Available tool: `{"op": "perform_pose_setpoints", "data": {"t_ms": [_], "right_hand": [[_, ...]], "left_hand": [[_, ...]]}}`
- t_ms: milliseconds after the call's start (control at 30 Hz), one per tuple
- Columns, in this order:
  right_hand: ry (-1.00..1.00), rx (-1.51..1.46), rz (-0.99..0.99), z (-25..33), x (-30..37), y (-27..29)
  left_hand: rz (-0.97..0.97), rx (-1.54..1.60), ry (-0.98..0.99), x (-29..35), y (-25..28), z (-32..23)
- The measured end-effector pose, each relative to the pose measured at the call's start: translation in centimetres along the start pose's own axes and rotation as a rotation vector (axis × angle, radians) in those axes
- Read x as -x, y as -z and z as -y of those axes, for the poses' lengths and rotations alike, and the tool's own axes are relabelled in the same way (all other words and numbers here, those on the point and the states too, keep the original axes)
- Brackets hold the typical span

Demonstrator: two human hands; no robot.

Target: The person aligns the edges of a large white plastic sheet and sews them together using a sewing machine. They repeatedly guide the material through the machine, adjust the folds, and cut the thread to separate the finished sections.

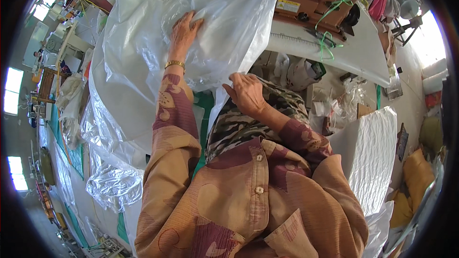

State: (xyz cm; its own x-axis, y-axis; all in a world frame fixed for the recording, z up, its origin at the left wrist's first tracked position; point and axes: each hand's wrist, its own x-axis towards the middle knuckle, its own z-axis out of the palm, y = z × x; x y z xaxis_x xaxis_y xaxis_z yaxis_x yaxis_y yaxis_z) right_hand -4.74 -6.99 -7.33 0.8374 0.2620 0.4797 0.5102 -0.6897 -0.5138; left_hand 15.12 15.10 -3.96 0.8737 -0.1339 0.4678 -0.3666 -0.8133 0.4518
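Well, I have 2 bare hands in view from up here, both at a sheet of translucent white plastic (138, 28). The left hand (184, 32) lies on top of it, palm down and released, fingers apart; a gold band (175, 64) circles that wrist. The sheet spreads beneath, beyond and to the left of this hand, and its right edge runs down just beside the right hand (248, 95). I see that right hand from the back, fingers bent, thumb toward the edge; I cannot tell whether it grasps the plastic. Below it, camouflage trousers (239, 129) cover the lap. Beyond and right of the right hand, a brown machine (306, 12) with green string (327, 43) stands on a white table (356, 64). Farther right of that hand, nearer the body, I see a white ridged block (370, 155).
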Motion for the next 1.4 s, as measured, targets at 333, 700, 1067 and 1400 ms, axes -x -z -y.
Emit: {"op": "perform_pose_setpoints", "data": {"t_ms": [333, 700, 1067, 1400], "right_hand": [[0.173, -0.061, 0.122, -1.2, 1.3, 3.3], [-0.110, -0.525, -0.082, 1.6, 6.4, 10.6], [0.011, -0.433, -0.083, 0.9, 6.2, 10.2], [0.142, -0.345, -0.112, 1.9, 5.0, 10.9]], "left_hand": [[0.036, 0.005, -0.023, -0.4, -0.3, 0.4], [-0.129, 0.214, 0.003, 1.8, 3.3, -7.8], [-0.102, -0.090, -0.225, 15.0, -0.1, -18.2], [0.302, 0.824, 0.064, 13.7, 4.4, -20.0]]}}
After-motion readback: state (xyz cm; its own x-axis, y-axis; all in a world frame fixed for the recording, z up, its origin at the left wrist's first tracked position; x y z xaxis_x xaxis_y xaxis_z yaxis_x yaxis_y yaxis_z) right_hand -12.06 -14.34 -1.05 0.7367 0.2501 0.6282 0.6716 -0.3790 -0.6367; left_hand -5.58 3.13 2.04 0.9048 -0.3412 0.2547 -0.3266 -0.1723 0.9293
